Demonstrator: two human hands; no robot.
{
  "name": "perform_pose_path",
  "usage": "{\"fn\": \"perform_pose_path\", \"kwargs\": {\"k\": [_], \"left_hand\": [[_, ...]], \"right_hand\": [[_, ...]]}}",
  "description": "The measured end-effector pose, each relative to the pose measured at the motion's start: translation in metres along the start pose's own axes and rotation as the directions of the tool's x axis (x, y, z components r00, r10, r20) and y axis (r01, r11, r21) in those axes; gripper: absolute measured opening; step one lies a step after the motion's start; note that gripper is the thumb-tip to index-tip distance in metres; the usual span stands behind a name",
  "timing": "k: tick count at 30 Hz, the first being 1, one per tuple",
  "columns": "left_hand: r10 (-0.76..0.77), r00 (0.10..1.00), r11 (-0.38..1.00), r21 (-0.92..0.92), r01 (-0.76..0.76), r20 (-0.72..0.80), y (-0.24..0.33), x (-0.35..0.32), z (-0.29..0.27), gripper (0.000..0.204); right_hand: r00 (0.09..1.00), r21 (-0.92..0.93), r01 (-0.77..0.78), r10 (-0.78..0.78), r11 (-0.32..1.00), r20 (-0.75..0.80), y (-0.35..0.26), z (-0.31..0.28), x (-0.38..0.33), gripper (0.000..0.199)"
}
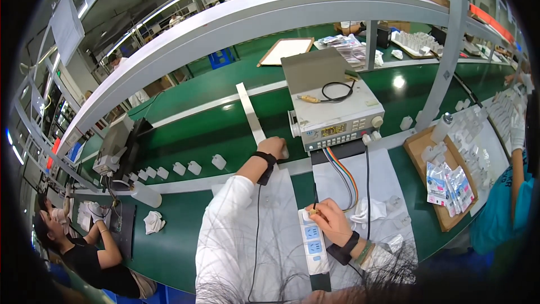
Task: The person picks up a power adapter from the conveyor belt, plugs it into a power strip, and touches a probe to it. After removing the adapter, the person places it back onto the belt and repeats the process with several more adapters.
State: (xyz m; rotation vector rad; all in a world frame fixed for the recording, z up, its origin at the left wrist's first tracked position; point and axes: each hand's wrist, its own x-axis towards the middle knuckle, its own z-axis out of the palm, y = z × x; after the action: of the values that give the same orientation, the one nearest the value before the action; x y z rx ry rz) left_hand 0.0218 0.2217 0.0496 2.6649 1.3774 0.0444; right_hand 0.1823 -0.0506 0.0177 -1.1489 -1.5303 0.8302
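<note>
Head view: left hand (274, 147) grasps white adapter (284, 152) at conveyor; right hand (332, 222) pinches plug (311, 212) on power strip (315, 242), which then needs firm seating.

Grey bench tester (336, 114) — cardboard tray (417, 147)

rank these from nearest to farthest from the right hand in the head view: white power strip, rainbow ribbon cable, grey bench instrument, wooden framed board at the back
1. white power strip: right under the right hand, fingers at its top end.
2. rainbow ribbon cable: just beyond the hand, running up the white mat.
3. grey bench instrument: farther up, on the green bench.
4. wooden framed board: farthest, at the back, left of the instrument.
</note>
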Motion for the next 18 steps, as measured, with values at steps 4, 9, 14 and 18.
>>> {"fn": "perform_pose_path", "kwargs": {"k": [4, 9, 14, 18], "left_hand": [[-0.006, 1.000, 0.997, 0.080, 0.007, -0.013, -0.019, -0.002, -0.011, 0.033], [-0.224, 0.967, 0.698, 0.712, 0.070, 0.124, -0.078, -0.037, -0.020, 0.021], [-0.409, 0.912, 0.696, 0.636, 0.334, -0.032, -0.176, -0.091, 0.019, 0.024], [-0.225, 0.907, 0.943, 0.157, 0.295, -0.357, -0.122, -0.103, -0.007, 0.031]], "right_hand": [[0.999, 0.036, -0.028, 0.027, 0.999, 0.017, -0.003, -0.003, 0.002, 0.023], [1.000, 0.016, -0.021, 0.021, 1.000, -0.002, 0.002, -0.007, -0.001, 0.022], [1.000, 0.008, -0.006, 0.006, 1.000, 0.022, -0.004, 0.005, 0.002, 0.022], [0.999, -0.001, -0.046, 0.046, 0.999, 0.002, 0.007, -0.001, 0.000, 0.022]]}}
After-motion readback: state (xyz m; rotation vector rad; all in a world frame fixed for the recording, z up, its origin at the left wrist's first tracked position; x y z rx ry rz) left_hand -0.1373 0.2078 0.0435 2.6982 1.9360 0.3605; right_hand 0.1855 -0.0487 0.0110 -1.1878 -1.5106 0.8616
